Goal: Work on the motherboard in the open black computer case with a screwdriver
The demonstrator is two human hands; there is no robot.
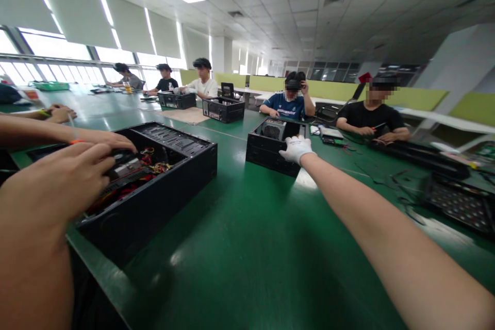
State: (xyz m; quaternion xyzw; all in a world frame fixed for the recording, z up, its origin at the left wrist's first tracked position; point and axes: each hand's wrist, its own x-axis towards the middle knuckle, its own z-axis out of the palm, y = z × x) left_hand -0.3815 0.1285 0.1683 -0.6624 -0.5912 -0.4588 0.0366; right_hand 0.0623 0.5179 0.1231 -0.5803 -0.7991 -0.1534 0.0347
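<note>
My right hand [297, 149], in a white glove, reaches far forward from the lower right. It grips the near rim of a black computer case [266, 157], with the thumb on the outer wall. This case lies open side up, and a power supply [273, 129] shows inside it. My left hand is not in view. The two bare hands at the left appear to be a co-worker's [73, 172]. They work over a larger open computer case [154, 201] with red and yellow cables [157, 166] inside; an orange-handled tool [77, 141] shows between them.
The green table [232, 247] runs under everything. Two more black cases [223, 109] stand further back, by a brown sheet [185, 115]. On the right lie cables, a black perforated panel [460, 198] and a drive-like box [331, 135]. Several people sit around the table.
</note>
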